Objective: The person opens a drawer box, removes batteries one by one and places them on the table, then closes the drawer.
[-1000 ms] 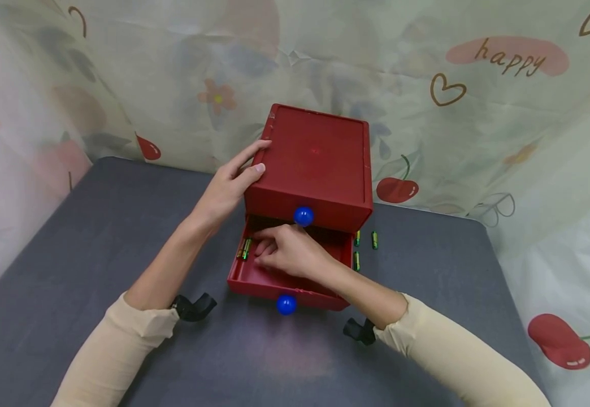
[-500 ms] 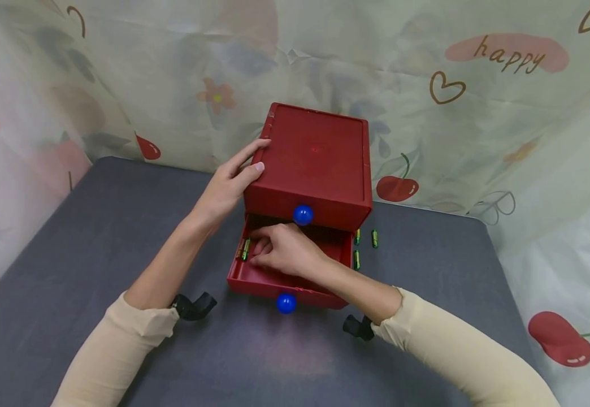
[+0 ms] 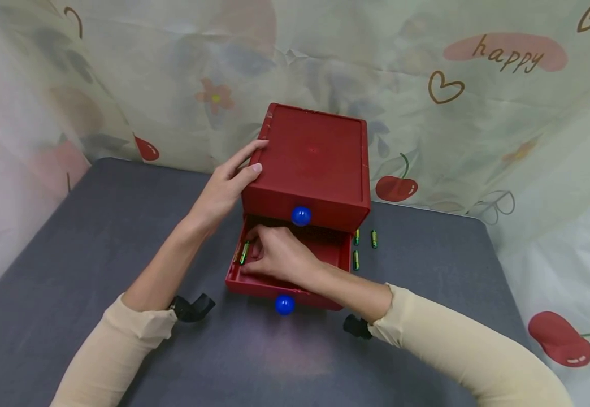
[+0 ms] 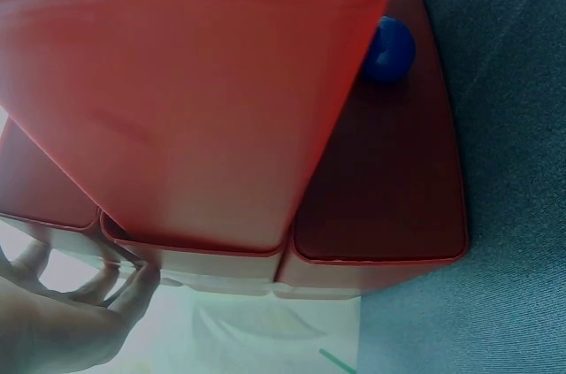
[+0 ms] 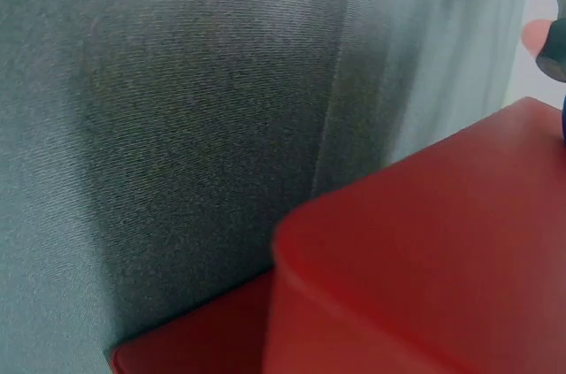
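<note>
With the cabinet (image 3: 315,161) steadied by the spread left hand (image 3: 222,187), the battery (image 3: 244,252) is best eased by the right hand (image 3: 282,255), grip unclear.

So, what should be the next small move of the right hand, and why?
Probably the right hand should close its thumb and forefinger on the green battery: they lie near its two ends inside the open red drawer, though contact is unclear, and the left hand rests on the cabinet, which may steady it.
</note>
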A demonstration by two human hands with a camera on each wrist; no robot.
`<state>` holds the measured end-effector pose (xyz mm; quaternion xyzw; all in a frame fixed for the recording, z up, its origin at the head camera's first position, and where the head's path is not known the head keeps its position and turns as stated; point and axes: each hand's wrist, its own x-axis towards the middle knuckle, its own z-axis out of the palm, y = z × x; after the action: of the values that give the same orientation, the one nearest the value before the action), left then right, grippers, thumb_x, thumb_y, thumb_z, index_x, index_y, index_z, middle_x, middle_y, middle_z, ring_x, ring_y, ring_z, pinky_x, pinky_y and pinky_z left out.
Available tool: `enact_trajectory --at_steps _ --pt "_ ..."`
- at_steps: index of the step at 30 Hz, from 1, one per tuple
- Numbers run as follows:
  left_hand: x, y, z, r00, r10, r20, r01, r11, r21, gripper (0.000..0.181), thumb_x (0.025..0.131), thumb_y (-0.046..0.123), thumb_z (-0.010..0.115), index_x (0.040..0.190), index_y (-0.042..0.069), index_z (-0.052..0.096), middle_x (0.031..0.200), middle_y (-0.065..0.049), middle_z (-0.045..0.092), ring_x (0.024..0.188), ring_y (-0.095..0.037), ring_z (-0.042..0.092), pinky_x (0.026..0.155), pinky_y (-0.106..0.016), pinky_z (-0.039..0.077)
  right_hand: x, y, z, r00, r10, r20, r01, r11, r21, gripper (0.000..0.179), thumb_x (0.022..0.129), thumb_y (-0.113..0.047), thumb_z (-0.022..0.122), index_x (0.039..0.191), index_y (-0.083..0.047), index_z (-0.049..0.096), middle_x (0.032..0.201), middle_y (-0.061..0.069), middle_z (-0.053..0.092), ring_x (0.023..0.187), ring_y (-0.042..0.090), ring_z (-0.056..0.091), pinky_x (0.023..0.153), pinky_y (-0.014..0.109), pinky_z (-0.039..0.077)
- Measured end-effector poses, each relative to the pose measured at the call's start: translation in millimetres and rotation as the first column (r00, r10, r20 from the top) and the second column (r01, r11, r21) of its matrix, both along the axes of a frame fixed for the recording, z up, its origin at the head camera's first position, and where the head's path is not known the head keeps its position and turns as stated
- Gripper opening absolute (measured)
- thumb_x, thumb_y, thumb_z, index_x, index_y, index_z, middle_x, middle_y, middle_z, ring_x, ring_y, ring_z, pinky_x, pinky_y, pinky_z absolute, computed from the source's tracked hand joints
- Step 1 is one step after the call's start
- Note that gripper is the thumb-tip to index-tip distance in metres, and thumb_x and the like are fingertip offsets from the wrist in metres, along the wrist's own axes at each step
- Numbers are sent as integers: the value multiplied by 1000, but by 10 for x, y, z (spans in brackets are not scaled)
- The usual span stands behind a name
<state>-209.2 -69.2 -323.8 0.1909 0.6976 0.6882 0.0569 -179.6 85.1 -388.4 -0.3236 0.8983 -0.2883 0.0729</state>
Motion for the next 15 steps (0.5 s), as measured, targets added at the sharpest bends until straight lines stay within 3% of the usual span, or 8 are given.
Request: enact_trajectory --at_steps 10,15 --pt "2 1 21 1000 12 4 -12 1000 -8 47 96 29 45 142 24 33 142 3 32 120 -19 41 98 -44 32 -12 -47 -17 997 -21 -75 26 998 58 41 71 -37 76 98 -12 59 73 -9 53 61 2 50 55 13 41" --pt "1 15 15 1000 15 4 -15 1000 -16 47 96 29 45 141 23 34 142 3 32 120 -19 42 97 -44 33 -13 -11 -3 999 -23 -23 24 999 33 36 73 -33 76 97 -11 61 74 -8 57 62 1 52 58 13 43"
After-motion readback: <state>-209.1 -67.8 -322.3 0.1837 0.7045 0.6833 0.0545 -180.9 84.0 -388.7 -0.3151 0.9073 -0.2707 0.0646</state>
